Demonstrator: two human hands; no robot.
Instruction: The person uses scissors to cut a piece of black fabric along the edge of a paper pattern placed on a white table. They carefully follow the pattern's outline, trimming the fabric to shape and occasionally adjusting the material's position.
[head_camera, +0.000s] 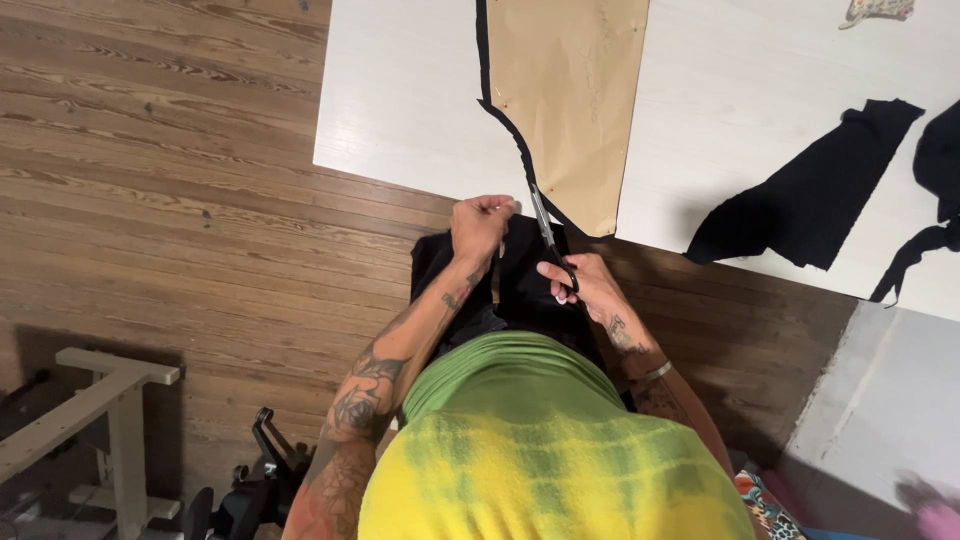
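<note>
My right hand (585, 285) grips black-handled scissors (548, 232), whose blades lie along the edge of a brown paper pattern (565, 95) pinned on black fabric (515, 285). My left hand (480, 225) pinches the loose black fabric that hangs off the near edge of the white table (400, 110), just left of the blades. A thin black fabric strip (484, 60) shows along the pattern's left edge.
Black fabric offcuts (810, 190) lie on the table at right, with another piece (940, 160) at the far right edge. A wooden floor (170, 200) spreads to the left. A pale wooden frame (95, 400) and a black object (255, 485) stand at lower left.
</note>
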